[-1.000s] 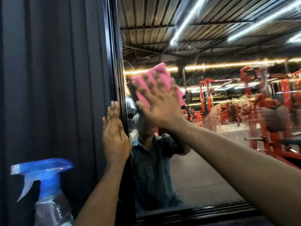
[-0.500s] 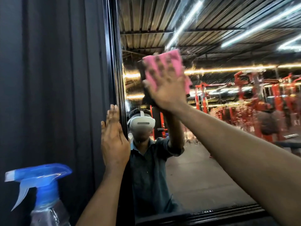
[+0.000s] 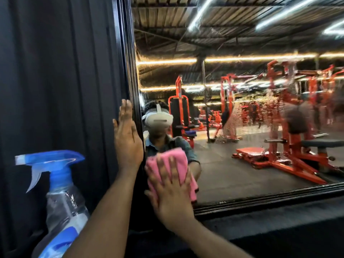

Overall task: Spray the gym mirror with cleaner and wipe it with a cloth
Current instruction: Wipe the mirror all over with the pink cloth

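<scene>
The right hand [image 3: 172, 200] is pressing a pink cloth [image 3: 167, 164] flat-fingered against the mirror's [image 3: 242, 174] lower left corner; the left hand [image 3: 127, 140] is resting open-palmed on its black frame [image 3: 128, 53].

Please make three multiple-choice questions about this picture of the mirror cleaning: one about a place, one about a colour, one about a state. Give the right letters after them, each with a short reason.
1. Where on the mirror is the cloth?
A. lower left corner
B. top right corner
C. centre

2. What colour is the cloth?
A. yellow
B. pink
C. white

3. How is the left hand?
A. gripping the spray bottle
B. flat with straight fingers against the mirror frame
C. clenched in a fist

Answers:
1. A: the right hand presses it on the glass near the left and bottom frame edges.
2. B: the fabric is plainly pink.
3. B: the fingers point up along the frame; nothing is held.
</scene>
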Action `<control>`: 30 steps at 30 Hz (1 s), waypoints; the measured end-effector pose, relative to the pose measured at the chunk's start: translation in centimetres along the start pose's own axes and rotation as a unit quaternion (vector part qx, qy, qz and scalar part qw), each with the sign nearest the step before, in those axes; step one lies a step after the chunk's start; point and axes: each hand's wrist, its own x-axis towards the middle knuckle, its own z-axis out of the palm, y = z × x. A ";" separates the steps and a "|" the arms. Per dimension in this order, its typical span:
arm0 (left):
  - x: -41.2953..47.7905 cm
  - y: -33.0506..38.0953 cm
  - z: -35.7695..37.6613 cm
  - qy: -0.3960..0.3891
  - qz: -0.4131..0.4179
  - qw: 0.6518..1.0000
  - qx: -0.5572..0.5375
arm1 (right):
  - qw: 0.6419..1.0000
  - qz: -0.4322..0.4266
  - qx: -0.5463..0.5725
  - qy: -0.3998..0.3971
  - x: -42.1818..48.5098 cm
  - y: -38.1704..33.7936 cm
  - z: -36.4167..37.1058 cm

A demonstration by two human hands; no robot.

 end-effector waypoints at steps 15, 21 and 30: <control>-1.2 0.1 -0.1 -0.007 -0.006 1.000 0.006 | 0.980 0.186 0.055 0.035 11.6 9.2 -6.6; -0.9 -0.2 -0.1 0.001 0.002 1.000 0.014 | 0.999 0.013 0.038 -0.016 1.3 3.4 -2.3; -1.4 -0.2 0.3 0.006 -0.003 0.999 0.032 | 0.998 0.041 0.030 -0.026 3.3 9.9 -4.3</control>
